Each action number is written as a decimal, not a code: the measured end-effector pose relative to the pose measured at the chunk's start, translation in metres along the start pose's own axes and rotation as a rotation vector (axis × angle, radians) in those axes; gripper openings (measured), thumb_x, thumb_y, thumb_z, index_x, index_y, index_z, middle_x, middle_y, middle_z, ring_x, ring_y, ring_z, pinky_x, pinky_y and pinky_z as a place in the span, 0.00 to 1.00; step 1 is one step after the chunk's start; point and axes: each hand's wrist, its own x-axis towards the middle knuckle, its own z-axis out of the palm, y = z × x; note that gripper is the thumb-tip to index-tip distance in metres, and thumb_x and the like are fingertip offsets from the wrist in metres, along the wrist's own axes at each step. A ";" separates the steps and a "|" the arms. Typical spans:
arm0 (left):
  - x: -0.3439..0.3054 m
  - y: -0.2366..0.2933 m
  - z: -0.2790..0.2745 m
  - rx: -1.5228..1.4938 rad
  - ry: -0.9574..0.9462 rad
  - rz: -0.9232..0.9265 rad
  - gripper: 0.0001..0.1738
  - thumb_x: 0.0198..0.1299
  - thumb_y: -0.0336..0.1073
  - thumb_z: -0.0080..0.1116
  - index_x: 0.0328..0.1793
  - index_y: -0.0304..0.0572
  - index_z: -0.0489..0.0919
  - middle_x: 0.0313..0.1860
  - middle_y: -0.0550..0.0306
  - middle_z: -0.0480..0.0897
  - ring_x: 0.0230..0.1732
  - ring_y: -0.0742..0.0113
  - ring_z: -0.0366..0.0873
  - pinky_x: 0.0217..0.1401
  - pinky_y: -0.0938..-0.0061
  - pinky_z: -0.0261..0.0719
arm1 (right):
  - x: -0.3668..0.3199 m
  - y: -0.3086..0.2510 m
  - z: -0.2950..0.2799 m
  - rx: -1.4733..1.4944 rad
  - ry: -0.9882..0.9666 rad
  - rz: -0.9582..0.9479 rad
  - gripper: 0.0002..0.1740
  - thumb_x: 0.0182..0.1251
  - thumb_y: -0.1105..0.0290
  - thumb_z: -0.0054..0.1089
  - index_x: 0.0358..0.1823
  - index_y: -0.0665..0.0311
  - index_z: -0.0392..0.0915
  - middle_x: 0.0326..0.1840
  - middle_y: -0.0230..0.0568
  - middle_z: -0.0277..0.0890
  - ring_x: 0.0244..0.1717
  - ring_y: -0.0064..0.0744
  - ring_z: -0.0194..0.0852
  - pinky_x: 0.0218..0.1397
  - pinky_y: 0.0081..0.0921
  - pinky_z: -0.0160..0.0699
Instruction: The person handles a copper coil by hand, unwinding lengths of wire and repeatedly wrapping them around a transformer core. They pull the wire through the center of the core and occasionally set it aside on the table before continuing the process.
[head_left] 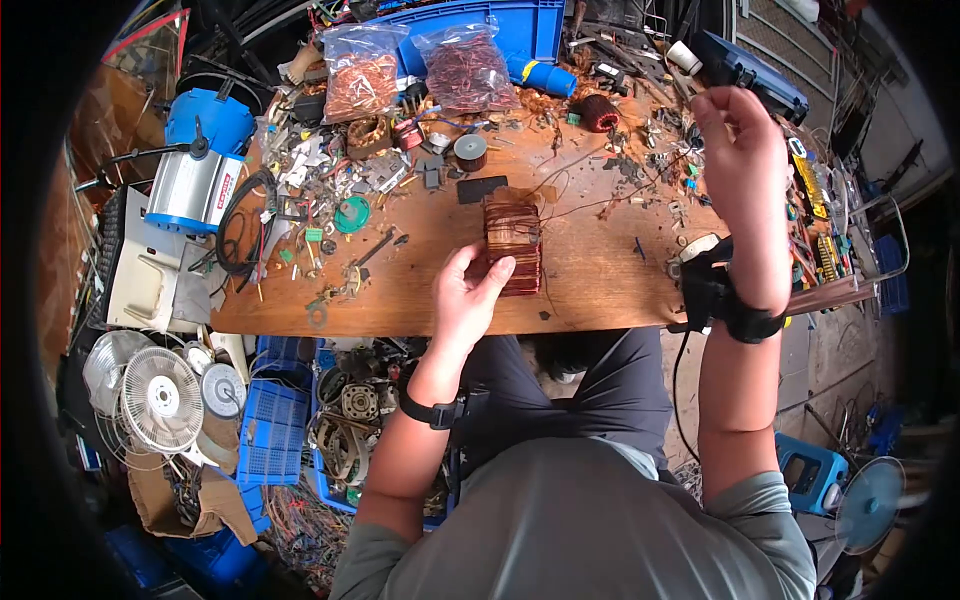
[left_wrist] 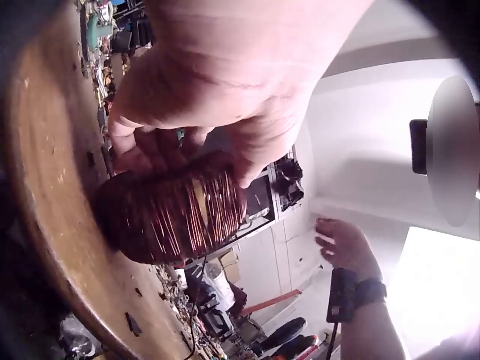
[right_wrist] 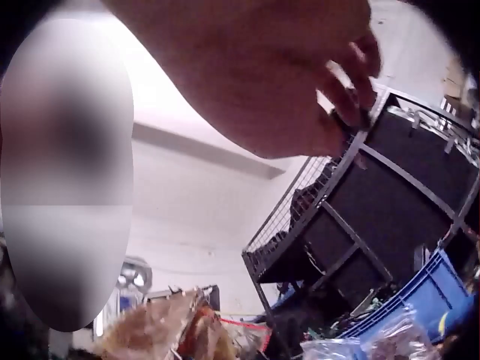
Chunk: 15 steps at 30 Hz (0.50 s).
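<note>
A coil of copper-red wire wound round a block (head_left: 515,240) stands near the bench's front edge. My left hand (head_left: 465,300) grips its left side, thumb over the near face; in the left wrist view the left hand (left_wrist: 225,82) has its fingers behind the coil (left_wrist: 180,217), partly hidden. Thin wire (head_left: 585,207) trails from the coil's top to the right. My right hand (head_left: 742,150) is raised above the bench's right side, thumb and fingers bent together as if pinching the wire, though the contact is too fine to see. The right wrist view shows the right hand (right_wrist: 277,82) with curled fingers.
Scraps and small parts cover the back and left of the wooden bench (head_left: 400,310). Behind the coil are bags of copper wire (head_left: 362,80) and a blue bin (head_left: 535,25). A blue-and-silver machine (head_left: 195,180) stands left; a small cup-like part (head_left: 700,247) lies near the right forearm.
</note>
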 end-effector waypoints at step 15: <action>-0.001 -0.002 -0.003 0.198 0.076 0.008 0.18 0.67 0.30 0.67 0.57 0.26 0.77 0.47 0.51 0.87 0.47 0.69 0.85 0.53 0.74 0.84 | -0.069 -0.089 0.098 -0.275 -0.791 -0.402 0.09 0.54 0.69 0.64 0.36 0.63 0.81 0.39 0.45 0.82 0.37 0.44 0.88 0.38 0.37 0.88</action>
